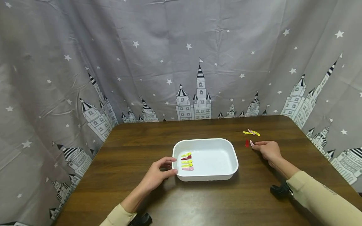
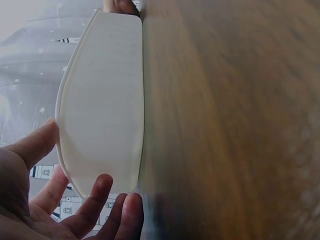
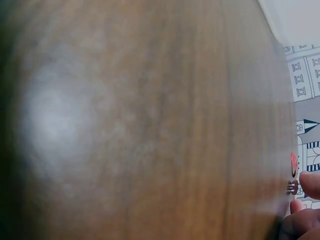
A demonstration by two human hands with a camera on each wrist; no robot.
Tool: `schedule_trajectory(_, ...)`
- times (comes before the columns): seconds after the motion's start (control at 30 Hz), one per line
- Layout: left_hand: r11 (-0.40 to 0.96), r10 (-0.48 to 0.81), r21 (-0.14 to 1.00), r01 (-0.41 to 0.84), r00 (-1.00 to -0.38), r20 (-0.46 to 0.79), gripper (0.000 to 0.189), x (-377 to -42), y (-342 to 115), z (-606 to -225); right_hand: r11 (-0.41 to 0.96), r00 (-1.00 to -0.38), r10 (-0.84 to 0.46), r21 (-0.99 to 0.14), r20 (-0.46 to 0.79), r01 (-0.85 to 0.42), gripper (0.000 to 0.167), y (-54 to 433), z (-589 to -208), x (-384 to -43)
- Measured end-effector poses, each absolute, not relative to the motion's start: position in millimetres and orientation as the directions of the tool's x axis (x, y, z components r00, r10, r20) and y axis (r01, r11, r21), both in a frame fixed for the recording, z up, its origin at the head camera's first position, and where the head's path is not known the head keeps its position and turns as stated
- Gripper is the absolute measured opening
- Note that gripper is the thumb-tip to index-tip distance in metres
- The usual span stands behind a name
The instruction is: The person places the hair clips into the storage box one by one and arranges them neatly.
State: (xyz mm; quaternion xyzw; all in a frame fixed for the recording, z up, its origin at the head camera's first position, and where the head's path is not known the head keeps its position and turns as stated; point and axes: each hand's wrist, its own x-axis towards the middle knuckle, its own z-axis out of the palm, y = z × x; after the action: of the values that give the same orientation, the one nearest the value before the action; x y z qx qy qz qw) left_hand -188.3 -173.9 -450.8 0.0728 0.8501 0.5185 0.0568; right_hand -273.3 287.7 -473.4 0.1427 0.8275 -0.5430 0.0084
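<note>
A white tray stands on the table with several hair clips in a column along its left side: yellow ones, a red one and a pink one. My left hand holds the tray's left end, thumb and fingers at the rim; the left wrist view shows the tray's side wall close by. Right of the tray, my right hand pinches a pink hair clip between thumb and fingertips. Beside it lies a red hair clip on the table.
Farther back on the right, two yellow hair clips and a pink one lie in a small overlapping group. The brown wooden table reaches back to a grey curtain printed with castles and stars.
</note>
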Motion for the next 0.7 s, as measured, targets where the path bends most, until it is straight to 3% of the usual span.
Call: schedule_trajectory(0.7, 0.456, 0.176, 0.888, 0.06, -0.984, -0.024, 0.04, -190.0, -171.9, -450.6, 0.535, -0.967, 0.241, -0.821, -0.078, 0.199, 0.038, 283.4, -475.5, -270.9)
